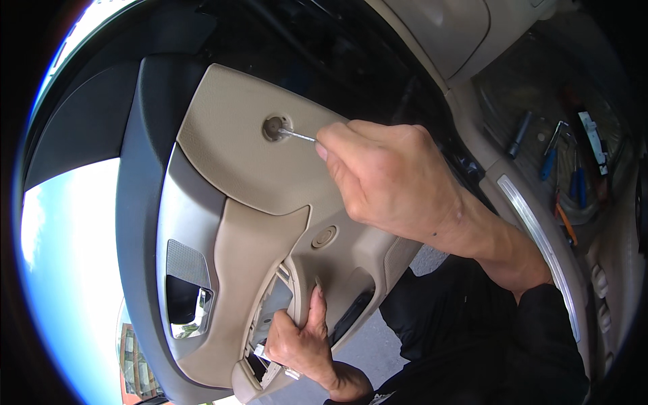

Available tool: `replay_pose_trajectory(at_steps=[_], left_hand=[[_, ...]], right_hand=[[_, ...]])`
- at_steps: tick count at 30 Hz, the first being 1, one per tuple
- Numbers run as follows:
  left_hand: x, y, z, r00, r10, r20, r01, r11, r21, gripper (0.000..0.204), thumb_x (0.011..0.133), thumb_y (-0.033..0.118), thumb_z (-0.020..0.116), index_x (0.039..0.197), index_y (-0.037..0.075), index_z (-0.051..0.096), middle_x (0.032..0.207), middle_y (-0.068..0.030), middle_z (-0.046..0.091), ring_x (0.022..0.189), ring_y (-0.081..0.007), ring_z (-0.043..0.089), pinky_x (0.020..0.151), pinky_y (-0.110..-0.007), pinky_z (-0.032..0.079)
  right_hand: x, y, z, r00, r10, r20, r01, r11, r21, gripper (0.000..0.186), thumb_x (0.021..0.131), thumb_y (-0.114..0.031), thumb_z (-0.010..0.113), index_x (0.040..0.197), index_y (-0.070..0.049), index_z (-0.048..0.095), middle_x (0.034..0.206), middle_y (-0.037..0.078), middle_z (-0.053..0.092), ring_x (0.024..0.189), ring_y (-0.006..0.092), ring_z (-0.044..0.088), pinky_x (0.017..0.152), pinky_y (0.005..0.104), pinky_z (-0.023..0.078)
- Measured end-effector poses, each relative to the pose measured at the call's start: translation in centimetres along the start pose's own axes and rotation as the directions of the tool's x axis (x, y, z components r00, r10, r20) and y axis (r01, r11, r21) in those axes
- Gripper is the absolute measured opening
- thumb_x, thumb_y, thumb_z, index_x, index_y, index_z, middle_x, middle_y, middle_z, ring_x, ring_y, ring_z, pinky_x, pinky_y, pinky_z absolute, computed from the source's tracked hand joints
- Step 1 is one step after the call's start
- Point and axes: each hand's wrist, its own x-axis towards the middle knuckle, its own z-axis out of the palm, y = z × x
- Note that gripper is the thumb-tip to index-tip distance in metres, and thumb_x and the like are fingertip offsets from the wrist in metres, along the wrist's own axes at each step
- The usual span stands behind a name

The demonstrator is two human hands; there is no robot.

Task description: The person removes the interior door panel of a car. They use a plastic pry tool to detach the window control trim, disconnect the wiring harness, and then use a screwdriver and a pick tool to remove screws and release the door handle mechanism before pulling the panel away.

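A beige car door panel stands in front of me, with a round recess in its upper part. My right hand pinches a slim metal tool, whose tip reaches into the recess. Its handle end is hidden in my fist, so its exact kind does not show. Lower down, my left hand is wrapped round the edge of the armrest, thumb pointing up along it. Beside the fingers is an uncovered opening in the armrest, with a small white plastic piece below the hand.
A second round feature sits mid-panel, and a chrome inner door handle is at the left. On the car floor at the right lie blue-handled tools, orange-handled pliers and a switch strip, beyond the metal sill plate.
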Motion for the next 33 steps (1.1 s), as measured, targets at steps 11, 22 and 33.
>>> replay_pose_trajectory(at_steps=[11,22,33], left_hand=[[0.0,0.0,0.0,1.000,0.005,-0.015,-0.005,1.000,0.013,0.063,0.072,0.045,0.093,0.061,0.005,0.046,0.053,-0.0132,0.051,0.044,-0.0342,0.047,0.044,-0.041,0.038],[0.3,0.7,-0.4,0.999,-0.021,0.027,0.021,1.000,0.009,0.055,0.077,0.037,0.092,0.065,-0.001,0.055,0.056,-0.0183,0.059,0.043,-0.0318,0.045,0.046,-0.037,0.044],[0.1,0.2,-0.2,1.000,0.005,0.002,-0.005,1.000,0.019,0.057,0.077,0.040,0.092,0.064,0.000,0.054,0.056,-0.0187,0.059,0.042,-0.0320,0.046,0.045,-0.037,0.043]], right_hand=[[0.8,-0.7,-1.0,0.990,-0.118,0.076,0.130,0.975,-0.181,0.016,0.074,0.006,0.068,0.075,-0.003,0.055,0.065,0.009,0.059,0.046,0.0201,0.060,0.040,0.0299,0.048],[1.4,-0.2,-0.7,0.997,-0.054,0.062,0.051,0.998,0.046,0.011,0.084,0.008,0.064,0.078,0.002,0.057,0.067,0.014,0.061,0.049,0.0312,0.061,0.046,0.0346,0.049],[0.5,0.3,3.0,0.944,-0.264,-0.199,0.221,0.951,-0.216,0.015,0.069,-0.001,0.069,0.072,-0.006,0.055,0.060,0.003,0.057,0.042,0.0141,0.060,0.036,0.0250,0.048]])
